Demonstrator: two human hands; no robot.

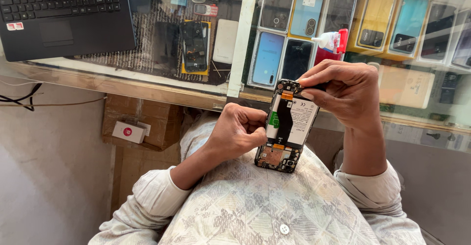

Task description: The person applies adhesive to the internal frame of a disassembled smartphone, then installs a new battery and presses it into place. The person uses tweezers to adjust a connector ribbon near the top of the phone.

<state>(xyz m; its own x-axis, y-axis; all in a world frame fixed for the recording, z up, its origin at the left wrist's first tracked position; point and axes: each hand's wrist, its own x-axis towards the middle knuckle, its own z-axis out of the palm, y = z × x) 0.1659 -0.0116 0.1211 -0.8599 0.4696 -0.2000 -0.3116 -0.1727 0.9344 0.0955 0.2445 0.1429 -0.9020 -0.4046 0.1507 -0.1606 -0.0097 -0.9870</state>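
Phone (286,127), back off: light, stiff, fragile inside; I'd hold edges only. My left hand (239,129) pinches its side, right hand (343,90) grips the top.

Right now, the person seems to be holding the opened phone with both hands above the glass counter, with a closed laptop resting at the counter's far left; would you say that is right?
Nearly, but the laptop is open, not closed: the head view shows its keyboard and touchpad. The rest stands: the left hand and the right hand hold the opened phone by the glass counter.
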